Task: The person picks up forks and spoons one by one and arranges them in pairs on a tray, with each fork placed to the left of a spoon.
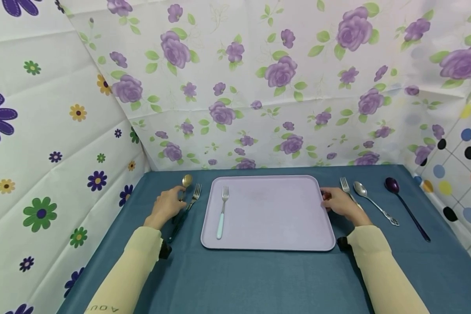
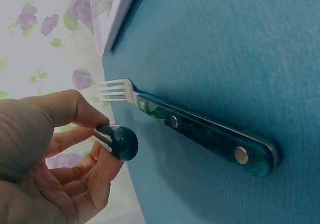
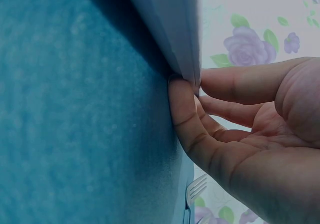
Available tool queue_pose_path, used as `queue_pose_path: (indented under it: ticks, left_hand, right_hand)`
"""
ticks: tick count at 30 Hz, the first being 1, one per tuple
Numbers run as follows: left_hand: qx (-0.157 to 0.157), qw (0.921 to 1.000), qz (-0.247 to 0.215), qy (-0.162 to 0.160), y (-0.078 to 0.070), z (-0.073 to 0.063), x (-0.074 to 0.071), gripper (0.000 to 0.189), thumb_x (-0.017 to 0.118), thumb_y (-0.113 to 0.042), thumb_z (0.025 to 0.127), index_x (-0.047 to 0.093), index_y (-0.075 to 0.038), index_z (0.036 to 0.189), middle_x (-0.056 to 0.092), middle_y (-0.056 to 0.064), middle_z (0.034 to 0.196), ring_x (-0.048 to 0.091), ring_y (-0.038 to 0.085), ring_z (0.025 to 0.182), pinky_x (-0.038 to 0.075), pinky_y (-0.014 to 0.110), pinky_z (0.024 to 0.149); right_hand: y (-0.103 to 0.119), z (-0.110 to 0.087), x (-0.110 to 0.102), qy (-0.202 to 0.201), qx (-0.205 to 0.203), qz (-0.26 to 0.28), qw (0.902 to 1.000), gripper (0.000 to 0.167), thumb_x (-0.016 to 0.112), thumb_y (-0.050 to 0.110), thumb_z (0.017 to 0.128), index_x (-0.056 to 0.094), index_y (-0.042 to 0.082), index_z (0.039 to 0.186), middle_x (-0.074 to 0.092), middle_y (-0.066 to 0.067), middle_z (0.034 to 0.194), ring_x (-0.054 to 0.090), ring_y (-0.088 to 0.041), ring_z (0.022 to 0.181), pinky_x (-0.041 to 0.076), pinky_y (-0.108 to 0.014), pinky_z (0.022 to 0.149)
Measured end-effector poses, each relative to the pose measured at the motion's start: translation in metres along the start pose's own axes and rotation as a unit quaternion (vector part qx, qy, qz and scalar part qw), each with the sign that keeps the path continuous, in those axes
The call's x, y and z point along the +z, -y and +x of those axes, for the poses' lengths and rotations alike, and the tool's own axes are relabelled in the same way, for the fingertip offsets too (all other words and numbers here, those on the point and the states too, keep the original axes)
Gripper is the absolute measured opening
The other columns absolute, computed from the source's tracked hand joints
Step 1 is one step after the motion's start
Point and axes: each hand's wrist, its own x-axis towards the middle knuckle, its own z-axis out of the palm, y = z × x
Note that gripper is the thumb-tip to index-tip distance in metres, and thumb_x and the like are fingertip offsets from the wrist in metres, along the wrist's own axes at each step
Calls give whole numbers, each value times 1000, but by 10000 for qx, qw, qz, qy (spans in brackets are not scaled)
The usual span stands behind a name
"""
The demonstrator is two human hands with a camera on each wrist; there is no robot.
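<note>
Left of the tray, my left hand [image 1: 165,207] pinches a gold spoon [image 1: 187,180] between thumb and fingers. The rounded end of the spoon's dark green handle [image 2: 122,143] pokes out of the fingers in the left wrist view. Just right of that hand, a fork with a green riveted handle [image 2: 200,124] lies on the cloth. My right hand [image 1: 342,203] grips the right edge of the lilac tray [image 1: 274,213], thumb on top and a finger [image 3: 182,101] under the rim. On the tray's left part lies a fork with a pale blue handle [image 1: 220,224].
Right of the tray lie another fork [image 1: 344,185], a silver spoon [image 1: 370,200] with an ornate handle end, and a dark purple long-handled spoon [image 1: 408,209]. A blue-grey cloth [image 1: 251,279] covers the table. Flower-printed sheets [image 1: 255,144] hang behind and at the left, a dotted one at the right.
</note>
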Motion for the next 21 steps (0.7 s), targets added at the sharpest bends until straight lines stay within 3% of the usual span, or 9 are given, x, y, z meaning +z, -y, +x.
queue_pose_path:
  ticks: [5, 11, 21]
  left_hand:
    - [33, 10000, 4, 83, -6, -1, -2, 53, 69, -13, 97, 56, -5, 148, 68, 11, 86, 56, 23, 59, 40, 35, 50]
    - [114, 9999, 27, 117, -17, -4, -1, 53, 70, -14, 97, 56, -5, 147, 68, 10, 88, 60, 22, 66, 47, 37, 59]
    - [280, 9995, -43, 135, -27, -3, 0, 53, 67, -12, 95, 57, -5, 147, 62, 7, 75, 50, 19, 55, 38, 33, 52]
  right_hand:
    - [1, -1, 0, -6, 7, 18, 10000, 55, 57, -8, 96, 41, -22, 146, 55, -16, 94, 59, -26, 84, 59, -38, 73]
    - [3, -3, 0, -4, 32, -32, 10000, 55, 57, -9, 95, 40, -23, 145, 57, -17, 93, 60, -27, 84, 59, -39, 73]
    - [0, 0, 0, 6, 36, 4, 10000, 56, 57, -7, 95, 39, -22, 147, 55, -16, 94, 59, -26, 85, 60, -38, 74]
